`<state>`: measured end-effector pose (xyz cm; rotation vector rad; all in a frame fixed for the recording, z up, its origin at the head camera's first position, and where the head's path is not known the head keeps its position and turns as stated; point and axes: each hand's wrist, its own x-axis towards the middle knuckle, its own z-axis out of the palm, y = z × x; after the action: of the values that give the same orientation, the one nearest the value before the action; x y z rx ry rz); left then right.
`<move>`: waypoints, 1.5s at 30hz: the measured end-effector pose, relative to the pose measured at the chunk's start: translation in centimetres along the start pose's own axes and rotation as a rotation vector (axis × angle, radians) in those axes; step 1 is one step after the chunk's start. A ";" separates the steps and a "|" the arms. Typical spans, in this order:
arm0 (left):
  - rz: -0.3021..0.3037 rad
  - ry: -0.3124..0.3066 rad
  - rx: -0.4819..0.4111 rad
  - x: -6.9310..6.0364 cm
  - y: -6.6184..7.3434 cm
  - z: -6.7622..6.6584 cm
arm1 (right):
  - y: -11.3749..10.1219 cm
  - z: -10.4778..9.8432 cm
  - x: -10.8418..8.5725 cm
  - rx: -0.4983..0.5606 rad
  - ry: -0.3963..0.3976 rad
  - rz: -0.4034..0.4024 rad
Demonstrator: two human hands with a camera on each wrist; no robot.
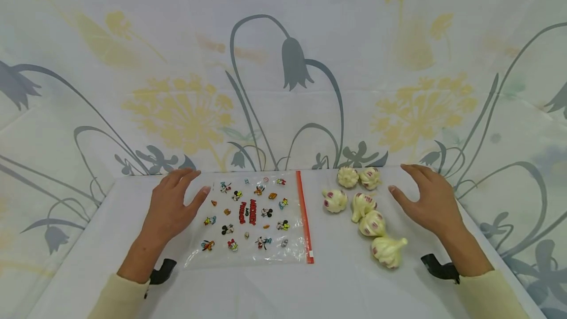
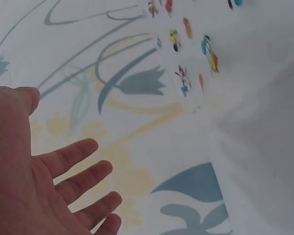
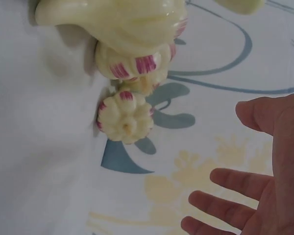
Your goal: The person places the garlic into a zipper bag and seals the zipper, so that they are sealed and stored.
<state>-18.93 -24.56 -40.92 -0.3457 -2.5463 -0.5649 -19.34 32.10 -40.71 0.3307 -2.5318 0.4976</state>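
A clear zip bag (image 1: 261, 255) printed with small cartoon figures lies flat on the white table, its red slider edge to the right. Several garlic bulbs (image 1: 335, 201), cream with purple streaks, are grouped to the right of the bag; some also show in the right wrist view, one bulb (image 3: 126, 117) lowest there. My left hand (image 1: 170, 206) hovers at the bag's left side, fingers spread and holding nothing. To the right of the garlic, my right hand (image 1: 427, 201) is held with its fingers extended, touching no bulb.
The white table (image 1: 274, 294) meets a flower-printed cloth backdrop (image 1: 283, 112) just behind the bag and garlic. Black wrist-mounted pieces (image 1: 163, 271) stick out beside both wrists.
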 end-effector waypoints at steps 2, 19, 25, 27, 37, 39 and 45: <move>0.016 0.002 -0.011 0.0 0.5 0.0 | -0.5 -0.1 0.0 0.013 0.013 -0.016; 0.097 -0.061 -0.090 -0.7 3.8 0.4 | -3.4 0.2 -0.1 0.080 0.052 -0.123; 0.138 -0.096 -0.148 -0.8 5.1 0.6 | -4.4 0.7 -0.3 0.091 0.058 -0.177; 0.136 -0.116 -0.151 -0.9 5.6 0.7 | -4.6 0.9 -0.4 0.098 0.055 -0.188; 0.152 -0.177 -0.182 -1.5 7.5 1.2 | -6.3 1.3 -0.7 0.122 0.027 -0.214; 0.162 -0.188 -0.184 -1.7 7.9 1.4 | -6.6 1.4 -0.8 0.130 0.030 -0.227; 0.152 -0.245 -0.154 -2.3 9.0 2.1 | -7.4 1.8 -1.0 0.134 0.032 -0.255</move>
<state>-14.76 -15.93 -40.89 -0.6963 -2.6826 -0.6991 -16.87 24.81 -40.56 0.6790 -2.3849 0.5679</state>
